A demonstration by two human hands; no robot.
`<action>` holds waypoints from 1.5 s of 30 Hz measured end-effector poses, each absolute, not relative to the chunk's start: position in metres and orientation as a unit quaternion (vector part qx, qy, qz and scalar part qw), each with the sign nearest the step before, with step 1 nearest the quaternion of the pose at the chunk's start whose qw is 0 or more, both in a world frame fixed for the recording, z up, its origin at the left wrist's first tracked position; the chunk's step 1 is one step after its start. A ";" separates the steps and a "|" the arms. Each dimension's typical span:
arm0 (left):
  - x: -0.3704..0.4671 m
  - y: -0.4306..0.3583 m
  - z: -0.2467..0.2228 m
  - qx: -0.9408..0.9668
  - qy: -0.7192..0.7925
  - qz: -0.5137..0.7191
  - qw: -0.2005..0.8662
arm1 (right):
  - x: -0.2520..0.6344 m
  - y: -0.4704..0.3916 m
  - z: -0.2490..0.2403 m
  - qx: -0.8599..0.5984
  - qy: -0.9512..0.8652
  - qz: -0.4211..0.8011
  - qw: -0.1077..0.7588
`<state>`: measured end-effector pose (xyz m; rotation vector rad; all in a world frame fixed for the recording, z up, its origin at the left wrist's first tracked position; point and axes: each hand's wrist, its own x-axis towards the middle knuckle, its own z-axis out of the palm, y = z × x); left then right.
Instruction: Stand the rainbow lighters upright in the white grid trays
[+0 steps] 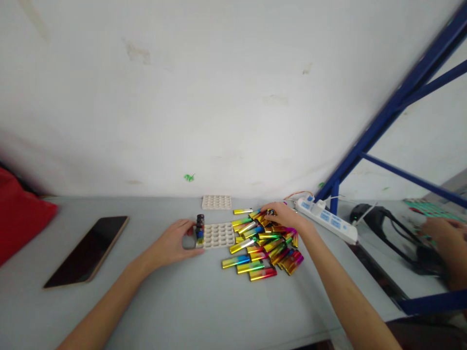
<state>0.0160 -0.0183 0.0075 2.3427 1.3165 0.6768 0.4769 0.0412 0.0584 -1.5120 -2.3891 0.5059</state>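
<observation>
A pale tray with rows of holes lies on the table. Along its left edge stands a row of upright lighters with dark tops. My left hand curves round that left end, thumb at the front corner and fingers by the back, gripping the tray. To the tray's right is a loose heap of shiny lighters in yellow, red, blue and green, some overlapping its edge. My right hand reaches onto the back of the heap, fingers bent round a lighter; the fingertips are partly hidden.
Another pale holed tray lies near the wall. A tablet-like dark device and a red bag are at left. At right are a white power strip, a blue metal frame, a black strapped object and another person's hand.
</observation>
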 end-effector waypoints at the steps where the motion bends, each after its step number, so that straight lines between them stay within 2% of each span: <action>1: 0.016 -0.018 0.007 0.830 0.469 0.239 0.185 | 0.478 0.040 0.060 -0.519 -0.825 0.179 0.131; 9: 0.011 -0.017 0.003 0.833 0.461 0.238 0.193 | 0.473 0.043 0.065 -0.539 -0.823 0.158 0.082; 12: 0.010 -0.017 0.001 0.836 0.457 0.243 0.183 | 0.474 0.043 0.069 -0.547 -0.813 0.175 0.095; 15: 0.009 -0.017 0.001 0.838 0.454 0.241 0.185 | 0.475 0.034 0.074 -0.544 -0.799 0.203 0.156; 20: 0.009 -0.017 0.001 0.836 0.456 0.239 0.189 | 0.439 0.014 0.068 -0.522 -0.741 0.261 0.331; 25: 0.010 -0.020 0.001 0.834 0.456 0.241 0.194 | 0.367 0.001 0.051 -0.485 -0.626 0.426 0.437; 30: 0.013 -0.024 0.006 0.834 0.462 0.231 0.194 | 0.319 -0.019 0.042 -0.449 -0.624 0.472 0.430; 36: 0.015 -0.025 0.008 0.834 0.467 0.226 0.188 | 0.293 -0.046 0.031 -0.389 -0.570 0.608 0.393; 45: 0.019 -0.028 0.012 0.832 0.472 0.228 0.180 | 0.279 -0.053 0.019 -0.524 -0.624 0.400 0.420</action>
